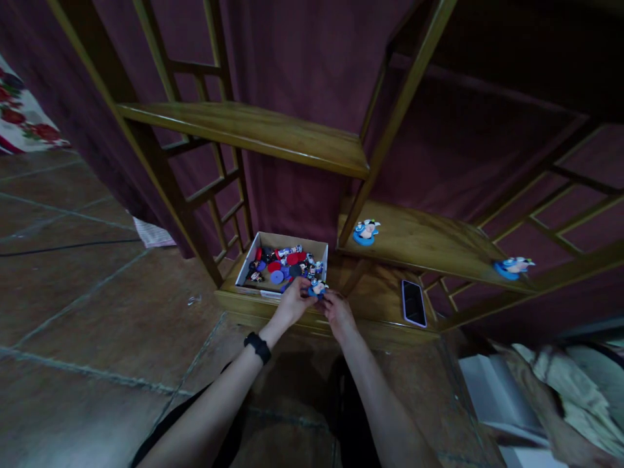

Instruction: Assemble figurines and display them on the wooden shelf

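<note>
My left hand (292,302) and my right hand (338,311) meet just in front of a small cardboard box (253,257) on the bottom shelf of a wooden rack. Both pinch a small figurine on a blue round base (317,287) between their fingertips. The box holds several more figurines and red, blue and purple discs (283,263). A black watch sits on my left wrist (257,346). One finished figurine on a blue base (365,232) stands on the middle shelf, another (513,266) farther right on the same shelf.
A phone (413,302) lies flat on the bottom shelf right of my hands. An upper shelf board (244,130) juts out above the box. Tiled floor spreads left with a dark cable (68,247). White boxes and cloth (536,396) lie at lower right.
</note>
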The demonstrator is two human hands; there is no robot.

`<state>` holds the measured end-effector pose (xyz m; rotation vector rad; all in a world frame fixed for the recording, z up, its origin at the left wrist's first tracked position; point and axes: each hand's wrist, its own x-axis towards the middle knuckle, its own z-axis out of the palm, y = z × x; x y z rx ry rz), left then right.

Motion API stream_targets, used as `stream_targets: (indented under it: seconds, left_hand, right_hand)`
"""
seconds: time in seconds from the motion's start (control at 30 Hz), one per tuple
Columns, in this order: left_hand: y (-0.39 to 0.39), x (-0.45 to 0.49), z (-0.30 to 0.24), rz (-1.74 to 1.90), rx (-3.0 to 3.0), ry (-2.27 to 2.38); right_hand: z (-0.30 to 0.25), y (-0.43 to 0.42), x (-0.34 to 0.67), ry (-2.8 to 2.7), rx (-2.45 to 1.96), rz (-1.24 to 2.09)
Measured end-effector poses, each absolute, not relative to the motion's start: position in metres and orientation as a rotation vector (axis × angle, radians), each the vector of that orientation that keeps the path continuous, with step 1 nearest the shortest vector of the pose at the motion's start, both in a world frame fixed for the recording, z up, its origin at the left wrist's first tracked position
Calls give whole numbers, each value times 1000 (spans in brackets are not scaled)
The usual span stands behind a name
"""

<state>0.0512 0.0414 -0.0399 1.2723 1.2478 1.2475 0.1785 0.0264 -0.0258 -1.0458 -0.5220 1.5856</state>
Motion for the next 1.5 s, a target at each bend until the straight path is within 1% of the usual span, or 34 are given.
stream_targets:
  seconds: [0.23, 0.4, 0.7, 0.93, 1.5]
  left_hand:
    - [44, 46, -32, 1180, 976, 1057]
    - [40, 44, -27, 1173, 869, 1031]
    - [38, 46, -22, 1216, 861, 1106]
    - [34, 49, -18, 1208, 750, 1113]
    - [32, 39, -9, 1098, 453, 854]
  right_hand:
    - [-20, 24, 175, -667, -1088, 1483]
    - [-16, 22, 174, -761, -1088, 1440]
    - [-20, 26, 174, -716, -1056, 1474]
    - [-24, 28, 176, -751, -1113, 1485]
    - [-18, 24, 170, -822, -1091, 1466]
